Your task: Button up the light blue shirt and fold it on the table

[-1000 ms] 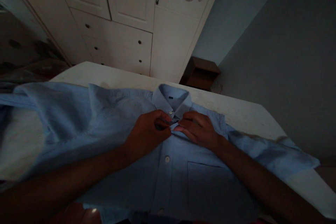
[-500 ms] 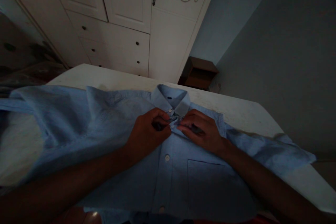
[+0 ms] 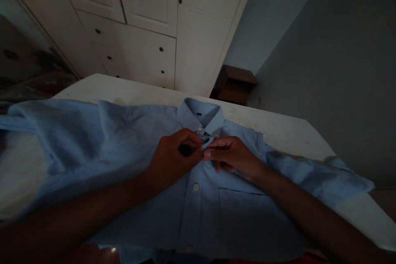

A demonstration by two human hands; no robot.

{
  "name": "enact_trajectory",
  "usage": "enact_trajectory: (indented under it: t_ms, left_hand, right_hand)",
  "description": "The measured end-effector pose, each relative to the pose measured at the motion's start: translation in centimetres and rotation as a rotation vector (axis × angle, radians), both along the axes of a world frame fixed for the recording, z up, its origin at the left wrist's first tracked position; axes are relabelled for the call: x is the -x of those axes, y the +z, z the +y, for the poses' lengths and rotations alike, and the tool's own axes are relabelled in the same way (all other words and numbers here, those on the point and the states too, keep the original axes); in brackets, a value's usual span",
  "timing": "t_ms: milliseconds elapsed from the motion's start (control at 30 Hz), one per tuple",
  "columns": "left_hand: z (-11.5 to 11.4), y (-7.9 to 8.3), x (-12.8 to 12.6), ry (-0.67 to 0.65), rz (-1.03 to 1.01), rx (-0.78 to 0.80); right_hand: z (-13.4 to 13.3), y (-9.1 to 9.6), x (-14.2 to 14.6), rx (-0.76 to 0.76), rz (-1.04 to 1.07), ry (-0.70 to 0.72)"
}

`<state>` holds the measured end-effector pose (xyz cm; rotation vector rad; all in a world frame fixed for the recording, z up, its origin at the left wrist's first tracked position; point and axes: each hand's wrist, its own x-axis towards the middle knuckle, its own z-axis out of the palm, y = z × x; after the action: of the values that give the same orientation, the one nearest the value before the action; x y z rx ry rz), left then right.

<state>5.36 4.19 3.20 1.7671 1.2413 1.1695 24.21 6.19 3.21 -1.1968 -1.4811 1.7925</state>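
Note:
A light blue button-up shirt [image 3: 139, 144] lies front up across the table, its collar [image 3: 189, 117] pointing away from me. Just below the collar, my left hand [image 3: 177, 152] pinches the edge of the front placket between thumb and fingers. Thumb and forefinger of my right hand [image 3: 233, 154] close on the same spot from the other side, fingertips almost touching the left ones. Whatever button lies between the fingertips is hidden. One white button [image 3: 200, 129] shows at the collar and another button [image 3: 196, 187] lower on the placket, beside the chest pocket [image 3: 244, 214].
The white table [image 3: 284, 130] has its far edge just beyond the collar. Behind it stands a white wardrobe [image 3: 198, 49] with drawers and dark handles. A small brown cabinet [image 3: 239, 76] sits on the floor by the grey wall [image 3: 334, 74].
My right hand has shifted slightly left and down, bringing its fingertips against those of my left hand at the placket. The left hand stays nearly in place, still pinching the cloth.

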Motion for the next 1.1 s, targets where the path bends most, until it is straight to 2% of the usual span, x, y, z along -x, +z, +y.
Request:
enact_trajectory:
  t_ms: [267, 633, 1100]
  left_hand:
    - [-0.1, 0.0, 0.0, -0.027, 0.033, 0.014]
    - [0.4, 0.4, 0.3, -0.040, 0.122, -0.014]
    - [0.6, 1.2, 0.5, -0.043, 0.019, 0.133]
  right_hand:
    - [-0.2, -0.1, 0.5, 0.002, -0.001, -0.095]
    - [-0.2, -0.1, 0.4, 0.029, 0.002, -0.075]
    - [-0.1, 0.1, 0.4, -0.010, -0.022, -0.063]
